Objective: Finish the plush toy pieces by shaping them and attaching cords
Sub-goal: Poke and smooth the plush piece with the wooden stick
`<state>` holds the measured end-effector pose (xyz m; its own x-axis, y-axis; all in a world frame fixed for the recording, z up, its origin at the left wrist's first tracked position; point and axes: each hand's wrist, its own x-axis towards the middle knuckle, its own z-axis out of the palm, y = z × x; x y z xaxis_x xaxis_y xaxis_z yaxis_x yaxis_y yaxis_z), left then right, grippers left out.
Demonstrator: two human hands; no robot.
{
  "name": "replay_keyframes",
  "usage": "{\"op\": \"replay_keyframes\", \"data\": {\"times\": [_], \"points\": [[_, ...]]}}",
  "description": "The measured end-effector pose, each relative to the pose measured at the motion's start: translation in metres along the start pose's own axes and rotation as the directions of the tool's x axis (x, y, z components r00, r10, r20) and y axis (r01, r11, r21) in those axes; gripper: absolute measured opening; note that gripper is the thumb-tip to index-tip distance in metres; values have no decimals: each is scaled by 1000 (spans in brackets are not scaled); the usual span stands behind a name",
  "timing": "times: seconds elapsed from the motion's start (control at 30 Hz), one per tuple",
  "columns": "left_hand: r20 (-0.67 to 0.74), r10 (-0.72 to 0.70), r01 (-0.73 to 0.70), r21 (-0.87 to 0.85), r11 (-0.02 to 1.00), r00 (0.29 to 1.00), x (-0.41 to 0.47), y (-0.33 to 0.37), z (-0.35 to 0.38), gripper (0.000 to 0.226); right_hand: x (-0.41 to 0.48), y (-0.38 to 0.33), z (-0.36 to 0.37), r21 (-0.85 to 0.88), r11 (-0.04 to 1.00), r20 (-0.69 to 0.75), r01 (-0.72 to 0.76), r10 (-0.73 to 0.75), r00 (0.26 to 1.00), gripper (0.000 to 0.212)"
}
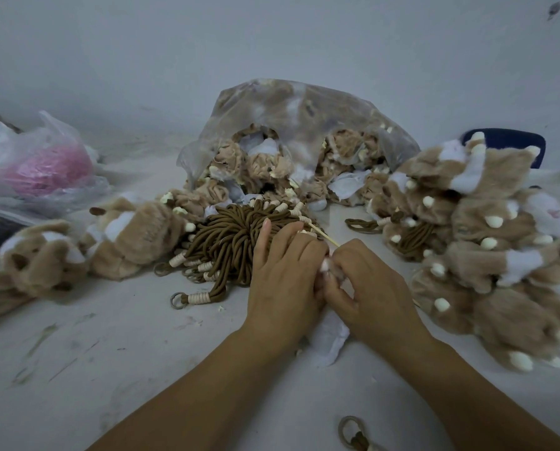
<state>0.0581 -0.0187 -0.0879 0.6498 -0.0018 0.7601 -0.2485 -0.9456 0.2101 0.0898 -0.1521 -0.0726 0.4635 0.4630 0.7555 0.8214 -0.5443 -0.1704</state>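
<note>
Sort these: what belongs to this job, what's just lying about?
In use: small white plush piece; thin wooden stick; bundle of brown cords; clear plastic bag of tan plush pieces.
Lying about: thin plastic bag with pink contents; dark blue object.

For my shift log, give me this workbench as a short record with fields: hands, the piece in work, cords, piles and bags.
Hands: left hand and right hand together pinch a white plush piece
Tool: thin stick pokes out above the hands
Cords: brown cord bundle beside the left hand; loose ringed cord at near edge
Piles: tan plush toys right and left
Bags: clear bag of plush pieces behind; pink-filled bag far left
</note>
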Motion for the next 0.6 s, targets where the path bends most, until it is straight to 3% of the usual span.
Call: {"op": "replay_keyframes", "data": {"times": [0.13, 0.23, 0.47, 0.6], "points": [[36, -16, 17, -9, 1000, 999, 1, -1, 1, 20, 3, -2, -1, -29, 999, -14, -41, 40, 999, 11], [45, -20, 21, -14, 1000, 999, 1, 0, 1, 26, 1, 0, 1, -35, 998, -27, -45, 44, 999, 15], [105, -45, 51, -55, 997, 993, 2, -5, 2, 43, -2, -2, 1, 218, 959, 39, -179, 175, 984, 21], [90, -100, 106, -68, 992, 991, 3, -13, 2, 27, -2, -4, -1, 254, 947, 10, -198, 202, 979, 25]]}}
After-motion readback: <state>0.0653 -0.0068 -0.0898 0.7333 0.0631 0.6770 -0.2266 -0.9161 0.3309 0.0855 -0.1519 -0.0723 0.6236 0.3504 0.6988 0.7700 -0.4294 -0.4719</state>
